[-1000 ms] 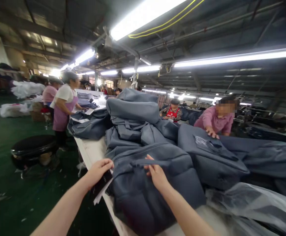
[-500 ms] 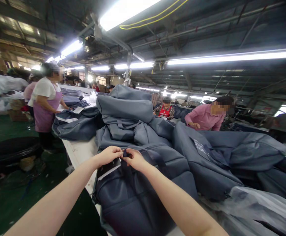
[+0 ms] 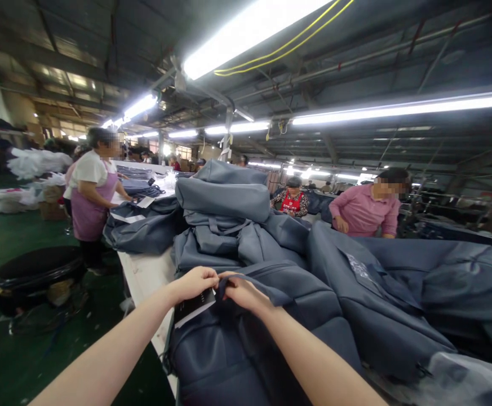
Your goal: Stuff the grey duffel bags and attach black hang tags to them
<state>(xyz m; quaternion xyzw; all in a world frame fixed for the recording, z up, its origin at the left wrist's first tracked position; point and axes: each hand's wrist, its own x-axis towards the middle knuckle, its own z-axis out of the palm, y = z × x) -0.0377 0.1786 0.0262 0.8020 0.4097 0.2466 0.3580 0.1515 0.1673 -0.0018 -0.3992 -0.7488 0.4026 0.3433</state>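
Note:
A dark blue-grey bag (image 3: 216, 355) lies in front of me on the table. My left hand (image 3: 198, 282) is closed in a pinch at the top of a black hang tag (image 3: 194, 307) with a pale lower edge. Close against it, my right hand (image 3: 242, 290) has its fingers curled round the bag's strap (image 3: 266, 286), which arches over the back of that hand. Thumbs and fingertips of both hands nearly meet. Whatever fastens the tag is too small to make out.
More blue-grey bags (image 3: 224, 197) are piled behind, and others (image 3: 381, 293) lie to the right beside clear plastic (image 3: 461, 380). The white table's edge (image 3: 144, 276) runs along the left. A black round stool (image 3: 38, 270) stands on the floor. Co-workers stand left and right.
The strap has risen from the bag and now loops over my right hand. Both hands stay close together by the tag. The whole view has shifted slightly.

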